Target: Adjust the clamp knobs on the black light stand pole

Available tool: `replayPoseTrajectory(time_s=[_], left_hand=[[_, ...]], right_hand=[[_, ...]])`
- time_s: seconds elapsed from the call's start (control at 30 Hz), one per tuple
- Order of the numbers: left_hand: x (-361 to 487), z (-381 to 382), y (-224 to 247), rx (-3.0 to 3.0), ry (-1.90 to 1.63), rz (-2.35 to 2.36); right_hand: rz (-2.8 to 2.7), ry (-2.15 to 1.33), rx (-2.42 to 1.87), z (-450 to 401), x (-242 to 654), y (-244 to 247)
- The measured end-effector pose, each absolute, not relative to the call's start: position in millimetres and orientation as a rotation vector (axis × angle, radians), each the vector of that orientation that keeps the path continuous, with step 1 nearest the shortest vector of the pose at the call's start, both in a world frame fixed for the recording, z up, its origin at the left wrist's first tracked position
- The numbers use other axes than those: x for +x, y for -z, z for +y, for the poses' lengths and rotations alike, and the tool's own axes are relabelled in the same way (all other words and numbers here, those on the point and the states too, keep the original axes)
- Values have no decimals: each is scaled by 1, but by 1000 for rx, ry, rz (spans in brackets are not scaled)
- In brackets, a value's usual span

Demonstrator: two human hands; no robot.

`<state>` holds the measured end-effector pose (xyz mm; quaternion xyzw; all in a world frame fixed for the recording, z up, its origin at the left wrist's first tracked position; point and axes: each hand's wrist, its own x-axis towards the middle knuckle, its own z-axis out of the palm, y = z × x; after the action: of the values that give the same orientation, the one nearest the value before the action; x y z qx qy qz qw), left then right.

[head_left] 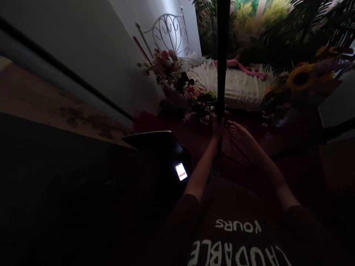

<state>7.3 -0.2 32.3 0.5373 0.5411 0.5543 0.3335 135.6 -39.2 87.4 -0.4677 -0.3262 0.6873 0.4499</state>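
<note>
A black tripod stand [222,48] rises upright in front of me, its pole running out of the top of the view. My left hand [217,127] is wrapped around the pole low down. Close against the pole's right side is my right hand [236,129], its fingers curled together at a small dark part by the pole. Shadow hides what that part is. Thin dark legs [240,150] spread out below my hands.
Flower bunches [169,68] stand before a bed [244,87] with a metal headboard [169,31]. Sunflowers [301,77] are at right. A dark panel [163,142] and a lit screen [181,171] lie left of my arm. Another dark pole [63,68] slants across the left.
</note>
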Motion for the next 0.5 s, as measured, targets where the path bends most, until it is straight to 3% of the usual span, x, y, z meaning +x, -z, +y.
replayPoseTrajectory(time_s=[0.13, 0.33, 0.5], left_hand=[[7, 0, -30, 1428, -1511, 1372], [8, 0, -27, 1449, -1595, 1319], [10, 2, -22, 1413, -1609, 1316]], right_hand=[[-956, -1562, -1266, -39, 135, -91], [-1526, -457, -1494, -50, 143, -104], [-1559, -419, -1375, -51, 139, -108]])
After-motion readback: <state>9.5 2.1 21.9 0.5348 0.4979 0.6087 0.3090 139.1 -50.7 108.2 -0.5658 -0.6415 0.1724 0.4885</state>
